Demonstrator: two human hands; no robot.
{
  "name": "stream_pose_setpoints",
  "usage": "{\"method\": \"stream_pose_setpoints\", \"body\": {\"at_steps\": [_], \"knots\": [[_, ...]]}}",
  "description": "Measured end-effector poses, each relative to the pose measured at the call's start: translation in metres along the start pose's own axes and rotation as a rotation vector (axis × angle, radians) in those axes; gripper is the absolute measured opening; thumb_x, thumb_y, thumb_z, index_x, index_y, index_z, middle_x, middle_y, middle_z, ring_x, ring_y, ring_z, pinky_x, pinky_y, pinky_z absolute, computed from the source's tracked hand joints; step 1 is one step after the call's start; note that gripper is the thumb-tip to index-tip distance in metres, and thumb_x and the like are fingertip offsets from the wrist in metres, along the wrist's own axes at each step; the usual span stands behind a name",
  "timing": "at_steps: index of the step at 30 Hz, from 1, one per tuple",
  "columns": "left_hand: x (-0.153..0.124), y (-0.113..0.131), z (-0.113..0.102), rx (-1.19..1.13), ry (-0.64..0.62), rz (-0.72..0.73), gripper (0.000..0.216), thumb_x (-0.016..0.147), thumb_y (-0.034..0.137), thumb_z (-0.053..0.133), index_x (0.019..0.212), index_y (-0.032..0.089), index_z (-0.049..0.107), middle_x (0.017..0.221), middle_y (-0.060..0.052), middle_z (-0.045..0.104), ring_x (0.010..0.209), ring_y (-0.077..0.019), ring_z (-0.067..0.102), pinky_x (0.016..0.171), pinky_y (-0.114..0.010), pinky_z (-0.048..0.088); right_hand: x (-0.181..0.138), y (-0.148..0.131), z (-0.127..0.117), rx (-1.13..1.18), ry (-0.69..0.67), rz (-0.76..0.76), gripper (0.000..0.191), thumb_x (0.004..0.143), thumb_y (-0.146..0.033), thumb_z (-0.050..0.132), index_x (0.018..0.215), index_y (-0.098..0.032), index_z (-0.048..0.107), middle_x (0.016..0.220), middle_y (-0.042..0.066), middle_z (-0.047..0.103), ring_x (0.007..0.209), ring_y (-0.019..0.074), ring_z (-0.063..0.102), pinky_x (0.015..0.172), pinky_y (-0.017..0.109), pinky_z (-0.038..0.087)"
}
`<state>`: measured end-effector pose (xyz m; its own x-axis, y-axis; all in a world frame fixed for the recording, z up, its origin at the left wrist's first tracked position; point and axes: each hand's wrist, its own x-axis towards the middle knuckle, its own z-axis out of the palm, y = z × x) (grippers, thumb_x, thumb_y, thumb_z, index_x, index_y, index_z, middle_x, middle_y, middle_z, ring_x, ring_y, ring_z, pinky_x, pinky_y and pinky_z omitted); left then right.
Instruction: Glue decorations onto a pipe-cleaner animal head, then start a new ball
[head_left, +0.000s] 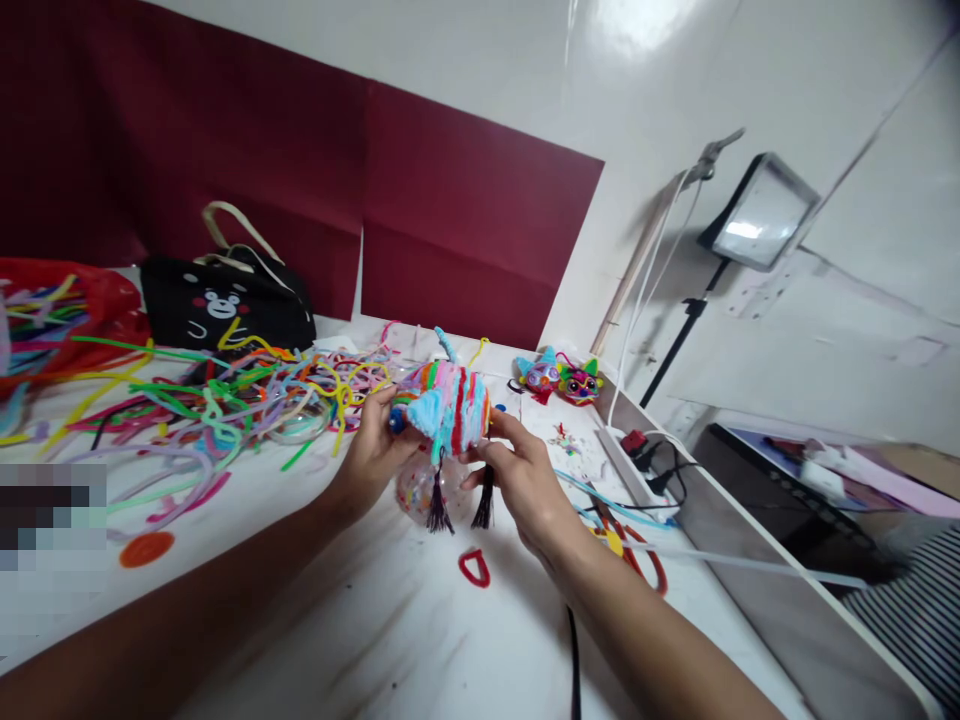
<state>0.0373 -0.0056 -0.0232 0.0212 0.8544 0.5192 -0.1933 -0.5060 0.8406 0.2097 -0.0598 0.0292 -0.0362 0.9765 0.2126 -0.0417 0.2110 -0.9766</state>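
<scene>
Between my two hands is a striped pipe-cleaner figure (459,405), with a light blue fuzzy triangle on its near side and two dark tassels (440,508) hanging below. My left hand (375,440) grips its left end, fingers closed around it near a dark blue bead-like bit. At the right end, my right hand (517,470) pinches the figure close to one tassel. Behind the tassels, a clear round ball with coloured specks (414,492) shows in part; I cannot tell whether it touches the figure. A small red pipe-cleaner loop (474,568) lies on the table just below.
Loose pipe cleaners (225,400) heap up at left, by a black bag (225,305) and a red bag (112,310). Two colourful figures (559,378) sit at the back right. Scissors (626,540) and a power strip (634,470) lie near the table's raised right edge.
</scene>
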Motion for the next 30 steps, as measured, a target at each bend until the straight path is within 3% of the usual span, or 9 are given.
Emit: {"method": "stream_pose_setpoints", "body": {"at_steps": [6,13,16,21,26,30], "knots": [[0.001,-0.011,-0.01,-0.017,-0.006,-0.031,0.05,0.082,0.047,0.071,0.122,0.027,0.049,0.114,-0.005,0.064,0.097,-0.0218,0.063,0.082,-0.032,0.055,-0.007,-0.007,-0.001,-0.021,-0.016,-0.021,0.042,0.07,-0.03,0.056,0.109,-0.017,0.065,0.106,0.009,0.061,0.082,0.0209,0.061,0.059,0.033,0.055],[0.0,-0.011,-0.009,-0.093,0.039,-0.09,0.027,0.081,0.043,0.068,0.1,0.027,0.057,0.094,0.001,0.062,0.085,-0.0198,0.061,0.077,-0.032,0.056,-0.012,-0.008,-0.003,-0.026,0.007,0.006,0.065,0.069,-0.032,0.061,0.131,-0.014,0.055,0.116,0.012,0.058,0.079,0.02,0.061,0.062,0.036,0.056],[-0.001,-0.012,-0.007,-0.214,0.069,-0.158,0.026,0.077,0.038,0.071,0.097,0.028,0.06,0.096,0.002,0.063,0.087,-0.0196,0.061,0.077,-0.03,0.056,-0.013,-0.006,-0.005,-0.035,-0.006,-0.014,0.06,0.072,-0.031,0.062,0.13,-0.017,0.058,0.113,0.01,0.061,0.075,0.0182,0.06,0.065,0.035,0.055],[-0.001,-0.01,-0.003,-0.289,0.092,-0.173,0.037,0.074,0.036,0.074,0.108,0.032,0.06,0.094,0.002,0.065,0.081,-0.0188,0.062,0.072,-0.029,0.058,-0.013,0.003,-0.01,-0.054,-0.034,0.004,0.064,0.077,-0.027,0.058,0.138,-0.015,0.05,0.086,0.005,0.066,0.061,0.0164,0.056,0.058,0.032,0.048],[0.001,-0.015,-0.003,-0.391,0.085,-0.206,0.035,0.082,0.035,0.07,0.115,0.03,0.06,0.097,0.001,0.066,0.083,-0.0179,0.064,0.071,-0.027,0.058,-0.007,0.008,-0.016,-0.038,-0.017,-0.038,0.052,0.074,-0.022,0.059,0.126,-0.018,0.057,0.102,0.007,0.061,0.076,0.0183,0.063,0.054,0.028,0.045],[0.003,-0.014,-0.001,-0.446,0.086,-0.243,0.031,0.084,0.036,0.067,0.114,0.027,0.061,0.108,0.0,0.069,0.098,-0.0198,0.065,0.082,-0.031,0.059,0.0,0.007,-0.02,-0.028,-0.039,-0.02,0.05,0.071,-0.018,0.058,0.121,-0.018,0.059,0.103,0.007,0.059,0.081,0.0192,0.065,0.055,0.028,0.047]]}}
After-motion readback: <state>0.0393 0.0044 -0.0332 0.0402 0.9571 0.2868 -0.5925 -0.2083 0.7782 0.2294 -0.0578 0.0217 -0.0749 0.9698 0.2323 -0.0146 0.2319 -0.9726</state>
